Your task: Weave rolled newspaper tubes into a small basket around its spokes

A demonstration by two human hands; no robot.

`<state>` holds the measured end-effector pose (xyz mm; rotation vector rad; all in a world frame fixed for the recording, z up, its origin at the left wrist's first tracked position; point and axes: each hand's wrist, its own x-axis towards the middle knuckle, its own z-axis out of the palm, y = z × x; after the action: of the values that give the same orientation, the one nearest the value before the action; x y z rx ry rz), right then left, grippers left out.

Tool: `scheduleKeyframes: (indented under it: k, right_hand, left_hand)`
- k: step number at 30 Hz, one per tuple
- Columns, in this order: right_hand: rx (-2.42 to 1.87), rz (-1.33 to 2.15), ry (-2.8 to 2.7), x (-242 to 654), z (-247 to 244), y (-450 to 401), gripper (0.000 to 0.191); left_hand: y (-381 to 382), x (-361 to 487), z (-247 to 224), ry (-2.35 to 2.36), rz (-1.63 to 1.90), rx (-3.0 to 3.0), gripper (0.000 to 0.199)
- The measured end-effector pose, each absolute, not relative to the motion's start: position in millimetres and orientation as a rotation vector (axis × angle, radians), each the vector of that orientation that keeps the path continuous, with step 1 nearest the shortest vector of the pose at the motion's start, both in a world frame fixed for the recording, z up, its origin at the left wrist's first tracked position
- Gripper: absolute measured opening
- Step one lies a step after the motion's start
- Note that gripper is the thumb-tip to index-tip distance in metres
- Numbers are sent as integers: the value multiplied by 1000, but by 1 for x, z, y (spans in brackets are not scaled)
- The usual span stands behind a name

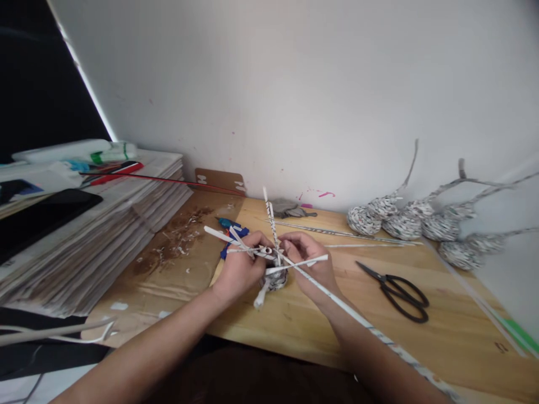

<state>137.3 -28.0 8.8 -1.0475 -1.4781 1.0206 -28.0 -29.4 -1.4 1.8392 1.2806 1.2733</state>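
Note:
A small woven piece of rolled newsprint [278,279] is between my hands above the wooden table, with several paper tubes sticking out of it in different directions. My left hand [242,269] is closed on its left side, around the bases of some tubes. On the right, my right hand [309,264] has its fingers bent round a long paper tube [357,317], which runs down to the right across my forearm. The fingertips of both hands are partly hidden by the tubes.
Black scissors [404,295] lie to the right on the wooden table [455,331]. Woven paper gourd shapes [402,224] stand along the wall. A tall newspaper stack [122,224] with a phone on it is at the left. Behind my left hand is a blue tool [231,231]; a grey cloth [290,208] lies near the wall.

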Motion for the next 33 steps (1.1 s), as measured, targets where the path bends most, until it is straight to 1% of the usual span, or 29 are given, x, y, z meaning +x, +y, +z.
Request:
scheduleKeyframes:
  k: [2, 4, 9, 13, 22, 24, 28, 29, 31, 33]
  right_hand:
    - [-1074, 998, -1517, 138, 6, -33, 11]
    - [-1134, 997, -1556, 140, 3, -39, 8]
    - [-1112, 1156, -1374, 139, -10, -46, 19]
    - [-1128, 1185, -1238, 135, -21, -44, 24]
    - [-1126, 1141, -1192, 130, -33, -47, 23]
    - [-1111, 1155, -1169, 129, -32, -47, 22]
    - [-1087, 1170, -1124, 128, -26, -47, 22]
    - [-1083, 1178, -1117, 128, -25, -47, 22]
    - [-1074, 1196, -1102, 128, -25, -47, 21]
    - [-1069, 1202, -1091, 128, -27, -47, 20]
  left_hand:
    - [-28, -30, -2, 1304, 1264, 1828, 19]
    - [-28, -31, -3, 1320, 1240, 1835, 19]
    - [-30, -27, -8, 1329, 1242, 1832, 16]
    - [-32, -23, -11, 1312, 1276, 1826, 13]
    - [-31, -19, -14, 1279, 1308, 1639, 10]
    - [-29, -18, -16, 1297, 1313, 1608, 13]
    - [-25, -20, -18, 1283, 1264, 1608, 34]
    - [-25, -21, -17, 1276, 1234, 1640, 36]
    - [-25, -22, -13, 1267, 1184, 1708, 32]
    - [-25, -21, -9, 1251, 1155, 1717, 23]
